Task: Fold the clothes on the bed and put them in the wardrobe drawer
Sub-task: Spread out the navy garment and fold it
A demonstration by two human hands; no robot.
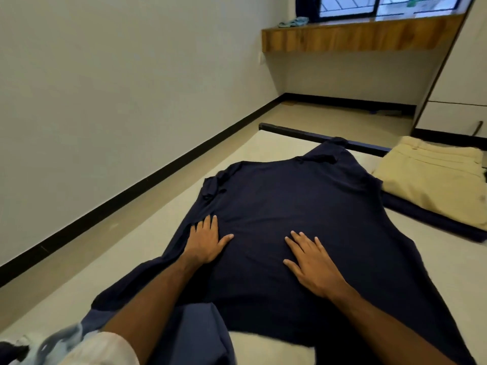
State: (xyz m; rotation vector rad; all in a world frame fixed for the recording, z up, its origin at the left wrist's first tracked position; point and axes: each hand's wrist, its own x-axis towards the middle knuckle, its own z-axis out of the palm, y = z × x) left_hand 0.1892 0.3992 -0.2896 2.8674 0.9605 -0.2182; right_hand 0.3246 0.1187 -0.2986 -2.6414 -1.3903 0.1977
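At the far left, the pale wall (118,88) ran down to a black skirting strip (147,177) beside the bed (263,151). Your left hand (204,241) lay flat on the left side of the navy shirt (303,212), fingers straight and slightly spread, thumb out to the right, gripping nothing and only pressing the cloth down. The shirt was spread out on the bed's light mattress, collar end toward the dark bed rail (316,135), hem end toward you, with its left sleeve (213,185) bunched near the shoulder. Your right hand (313,264) rested on the middle of the same shirt, well apart from the left, fingers extended and fanned, palm down, likewise holding nothing. Farther right, a folded cream garment (434,180) sat on the bed on top of a dark blue cloth, just beside the shirt's right shoulder. Beyond the bed, a wooden ledge (355,35) ran under the window (382,5), with a small light-blue cloth (293,22) on its left end. The white wardrobe (461,88) stood at the right edge.
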